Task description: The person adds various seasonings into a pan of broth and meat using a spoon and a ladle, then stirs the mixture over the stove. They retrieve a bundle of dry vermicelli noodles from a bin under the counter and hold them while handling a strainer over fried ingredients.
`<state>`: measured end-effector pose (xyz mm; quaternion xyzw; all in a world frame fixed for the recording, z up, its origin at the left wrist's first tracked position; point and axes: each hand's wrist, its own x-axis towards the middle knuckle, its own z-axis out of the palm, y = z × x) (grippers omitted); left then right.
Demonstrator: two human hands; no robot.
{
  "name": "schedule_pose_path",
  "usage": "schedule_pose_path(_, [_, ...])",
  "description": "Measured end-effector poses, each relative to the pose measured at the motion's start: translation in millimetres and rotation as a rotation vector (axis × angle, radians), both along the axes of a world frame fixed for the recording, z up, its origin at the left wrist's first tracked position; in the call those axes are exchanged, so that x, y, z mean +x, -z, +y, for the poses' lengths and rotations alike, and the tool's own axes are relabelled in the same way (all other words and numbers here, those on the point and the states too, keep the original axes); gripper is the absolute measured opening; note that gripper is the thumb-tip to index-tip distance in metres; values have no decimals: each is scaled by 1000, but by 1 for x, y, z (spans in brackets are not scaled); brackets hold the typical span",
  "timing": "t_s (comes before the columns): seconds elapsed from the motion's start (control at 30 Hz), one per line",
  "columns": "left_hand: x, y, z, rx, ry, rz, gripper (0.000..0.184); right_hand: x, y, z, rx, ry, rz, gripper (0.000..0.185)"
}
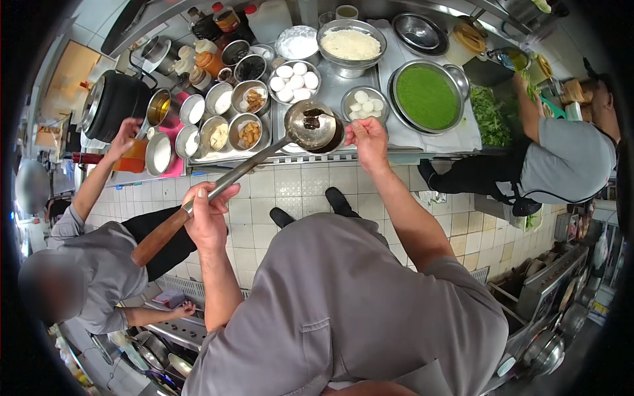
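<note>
The left hand (208,214) is wrapped round the long-handled ladle (247,169). The right hand (370,142) pinches the rim of a bowl (339,136) partly hidden behind the ladle's dark-streaked scoop.

L fingers (228,193) wrapped, R fingers (357,133) pinched, both arms (413,214) fwd.
</note>
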<state>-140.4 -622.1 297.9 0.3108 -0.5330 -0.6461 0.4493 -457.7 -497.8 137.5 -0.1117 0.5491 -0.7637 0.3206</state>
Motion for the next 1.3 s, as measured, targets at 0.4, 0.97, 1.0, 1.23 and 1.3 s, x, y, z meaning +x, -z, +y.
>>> schedule_pose_path(0.4, [-3,-4,-22,-131,-101,-49,25,-3,23,12,163,74,46,9])
schedule_pose_path(0.97, [10,2,-68,-167,16,-27,26,-9,23,16,257,-70,-269,11])
schedule_pose_path(1.0, [4,5,-66,-139,-30,-15,26,-9,15,16,213,-53,-268,10])
schedule_pose_path(1.23, [-13,9,-58,2,49,66,28,-3,-15,0,-156,-25,-177,3])
schedule_pose_path(1.3, [-17,7,-52,57,16,76,27,-2,9,-11,-118,-3,-148,5])
